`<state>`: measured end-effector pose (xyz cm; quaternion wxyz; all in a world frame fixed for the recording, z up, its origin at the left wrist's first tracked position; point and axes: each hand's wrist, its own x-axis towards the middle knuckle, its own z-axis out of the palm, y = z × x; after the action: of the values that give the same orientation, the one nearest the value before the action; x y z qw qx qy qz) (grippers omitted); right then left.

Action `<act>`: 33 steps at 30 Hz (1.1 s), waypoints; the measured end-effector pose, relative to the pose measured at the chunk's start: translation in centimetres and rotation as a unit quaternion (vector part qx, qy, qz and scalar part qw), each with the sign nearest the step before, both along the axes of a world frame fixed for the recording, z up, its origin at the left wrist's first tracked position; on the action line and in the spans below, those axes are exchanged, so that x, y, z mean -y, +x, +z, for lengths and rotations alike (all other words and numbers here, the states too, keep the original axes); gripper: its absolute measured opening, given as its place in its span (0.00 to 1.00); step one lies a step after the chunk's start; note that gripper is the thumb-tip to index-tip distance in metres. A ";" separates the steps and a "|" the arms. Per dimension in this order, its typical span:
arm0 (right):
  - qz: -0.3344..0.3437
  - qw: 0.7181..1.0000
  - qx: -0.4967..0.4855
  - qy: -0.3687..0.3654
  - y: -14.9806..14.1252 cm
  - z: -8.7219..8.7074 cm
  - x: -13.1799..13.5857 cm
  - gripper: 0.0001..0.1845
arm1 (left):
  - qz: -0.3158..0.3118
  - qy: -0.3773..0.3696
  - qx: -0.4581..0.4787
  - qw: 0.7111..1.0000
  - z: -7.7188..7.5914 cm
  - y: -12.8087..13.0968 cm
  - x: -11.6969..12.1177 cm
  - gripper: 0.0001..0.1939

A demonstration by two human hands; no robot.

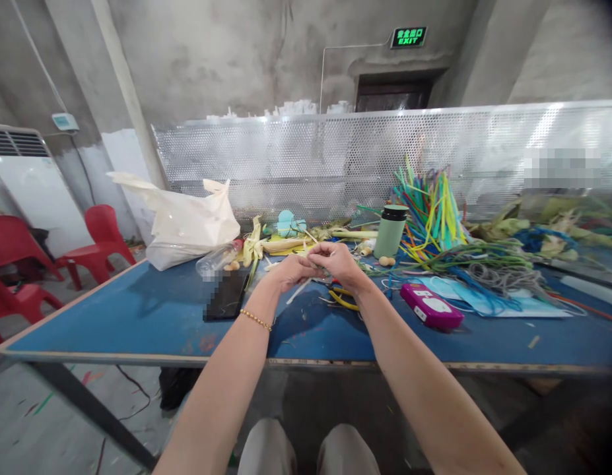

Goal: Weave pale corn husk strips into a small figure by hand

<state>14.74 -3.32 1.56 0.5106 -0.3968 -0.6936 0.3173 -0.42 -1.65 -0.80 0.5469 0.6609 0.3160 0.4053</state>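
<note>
Two bare hands meet at centre over the blue, flat-topped table [152, 323]: the left hand [296, 272] and right hand [338, 262], fingertips pinched together, apparently hold a thin, pale, fibrous strip [298, 291] (one end pointing toward seven o'clock). Work seems under way, its extent unclear; loose cream-coloured husks [256, 241] at ten o'clock and multicoloured plastic-looking strips [442, 214] at two appear unworked.

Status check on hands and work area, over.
Left hand, right hand: together, exact grip unclear. Pale strip: just below left hand. Close by: yellow-handled tool beside right wrist.
</note>
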 end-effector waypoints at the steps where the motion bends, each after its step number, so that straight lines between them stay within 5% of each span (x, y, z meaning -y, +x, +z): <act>1: -0.001 1.000 0.000 0.006 0.0 0.0 0.0 0.10 | -0.003 0.001 0.001 1.000 0.0 0.1 0.1 0.23; 9: 0.000 0.999 0.019 0.039 -0.1 0.0 -0.3 0.12 | -0.012 0.001 0.009 1.000 -0.3 0.3 0.0 0.21; 15: -0.257 0.962 0.013 0.091 1.5 0.1 -1.6 0.17 | 0.104 -0.036 0.096 0.989 0.1 -0.3 -0.9 0.13; 21: -0.077 0.994 0.074 -0.030 1.1 -0.6 -1.1 0.30 | 0.088 -0.060 0.163 0.981 0.5 0.1 -0.5 0.13; 33: -0.081 0.997 0.016 0.003 0.4 -0.5 -1.0 0.26 | 0.059 -0.080 0.134 0.986 0.6 0.1 -0.1 0.22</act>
<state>15.12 -2.33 1.10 0.5249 -0.4554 -0.6679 0.2663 -0.33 -1.53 -0.25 0.6109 0.5347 0.3099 0.4949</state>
